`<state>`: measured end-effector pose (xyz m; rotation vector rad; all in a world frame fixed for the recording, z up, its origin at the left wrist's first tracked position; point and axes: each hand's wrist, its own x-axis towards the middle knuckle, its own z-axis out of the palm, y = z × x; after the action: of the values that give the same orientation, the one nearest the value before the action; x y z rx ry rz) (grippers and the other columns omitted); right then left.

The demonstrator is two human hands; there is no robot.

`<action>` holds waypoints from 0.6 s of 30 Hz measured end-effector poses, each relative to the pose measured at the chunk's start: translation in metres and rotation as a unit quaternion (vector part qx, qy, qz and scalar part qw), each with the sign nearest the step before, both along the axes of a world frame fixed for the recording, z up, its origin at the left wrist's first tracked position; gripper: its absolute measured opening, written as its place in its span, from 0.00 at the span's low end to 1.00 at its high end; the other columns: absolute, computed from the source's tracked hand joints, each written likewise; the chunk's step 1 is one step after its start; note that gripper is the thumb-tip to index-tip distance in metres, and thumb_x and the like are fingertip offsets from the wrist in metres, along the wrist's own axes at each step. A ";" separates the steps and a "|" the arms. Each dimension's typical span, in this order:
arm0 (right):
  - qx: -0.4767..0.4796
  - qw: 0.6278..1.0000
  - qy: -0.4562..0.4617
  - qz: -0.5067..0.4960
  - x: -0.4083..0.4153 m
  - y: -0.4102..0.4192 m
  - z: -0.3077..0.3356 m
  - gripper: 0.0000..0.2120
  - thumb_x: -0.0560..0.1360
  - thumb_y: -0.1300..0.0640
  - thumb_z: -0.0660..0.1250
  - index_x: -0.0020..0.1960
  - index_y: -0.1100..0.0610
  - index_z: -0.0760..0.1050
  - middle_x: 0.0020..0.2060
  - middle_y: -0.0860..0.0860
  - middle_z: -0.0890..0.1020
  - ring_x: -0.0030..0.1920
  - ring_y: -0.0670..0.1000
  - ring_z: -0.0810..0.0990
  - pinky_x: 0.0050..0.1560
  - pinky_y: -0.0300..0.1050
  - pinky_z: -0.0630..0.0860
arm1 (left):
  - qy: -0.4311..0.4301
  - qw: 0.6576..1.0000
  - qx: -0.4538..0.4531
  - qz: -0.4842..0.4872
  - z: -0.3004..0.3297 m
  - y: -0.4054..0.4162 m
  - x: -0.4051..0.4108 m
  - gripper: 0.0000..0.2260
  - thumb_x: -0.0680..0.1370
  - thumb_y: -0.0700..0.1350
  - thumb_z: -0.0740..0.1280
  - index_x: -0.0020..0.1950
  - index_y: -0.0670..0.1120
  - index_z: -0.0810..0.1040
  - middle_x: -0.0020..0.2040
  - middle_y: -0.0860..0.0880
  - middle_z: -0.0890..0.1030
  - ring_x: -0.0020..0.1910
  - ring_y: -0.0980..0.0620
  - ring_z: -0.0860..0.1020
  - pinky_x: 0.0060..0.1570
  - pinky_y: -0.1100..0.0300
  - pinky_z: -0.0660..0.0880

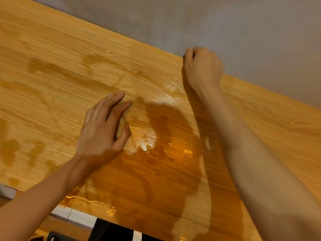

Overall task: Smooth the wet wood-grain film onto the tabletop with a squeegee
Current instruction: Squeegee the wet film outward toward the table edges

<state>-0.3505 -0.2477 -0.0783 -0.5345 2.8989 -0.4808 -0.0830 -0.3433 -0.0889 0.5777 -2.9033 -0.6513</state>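
Wood-grain film (73, 70) covered the tabletop, wet patches and pooled water (145, 146) glistening near its middle. Left hand (102, 129) lay flat on the film, fingers straight and slightly spread. Right hand (202, 68) reached the far edge, fingers curled around a dark object, presumably the squeegee (184, 56), almost wholly hidden. Grey wall (225, 23) behind.

Honey-orange wood-grain film (73, 70) shows fine pale streaks, darker amber blotches where wet. The wall (243, 23) is plain grey; black-and-white fabric (118, 232) sits below.
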 end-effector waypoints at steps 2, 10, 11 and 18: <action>-0.014 0.999 0.007 0.029 0.007 -0.026 -0.003 0.20 0.81 0.51 0.52 0.32 0.56 0.66 0.33 0.51 0.75 0.35 0.56 0.70 0.37 0.45 0.60 | -0.006 1.000 0.000 0.000 0.000 0.001 -0.001 0.24 0.78 0.50 0.61 0.74 0.45 0.70 0.78 0.48 0.66 0.79 0.46 0.63 0.74 0.58 0.55; -0.136 0.984 0.024 0.115 0.064 0.018 -0.003 0.19 0.84 0.52 0.55 0.74 0.52 0.66 0.73 0.50 0.68 0.75 0.51 0.62 0.76 0.49 0.57 | -0.014 1.000 -0.008 -0.011 0.001 0.001 0.003 0.24 0.80 0.52 0.59 0.75 0.45 0.70 0.78 0.47 0.65 0.78 0.46 0.62 0.74 0.56 0.55; -0.141 0.982 0.016 0.125 0.085 0.027 -0.003 0.19 0.84 0.54 0.56 0.74 0.53 0.65 0.74 0.50 0.66 0.77 0.51 0.58 0.78 0.50 0.52 | -0.012 1.000 -0.006 -0.014 0.001 0.000 0.002 0.24 0.80 0.52 0.59 0.74 0.45 0.70 0.78 0.47 0.65 0.78 0.45 0.63 0.73 0.53 0.57; -0.079 0.981 0.022 0.176 0.108 0.051 -0.007 0.20 0.83 0.54 0.55 0.75 0.54 0.64 0.75 0.53 0.64 0.77 0.56 0.57 0.77 0.57 0.52 | -0.002 1.000 0.001 -0.019 -0.003 -0.001 0.002 0.24 0.79 0.51 0.59 0.74 0.44 0.70 0.78 0.45 0.67 0.77 0.43 0.65 0.71 0.43 0.65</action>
<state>-0.2429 -0.1962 -0.0853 -1.0679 2.7315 -0.6512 -0.0809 -0.3445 -0.0917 0.5265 -2.9235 -0.6594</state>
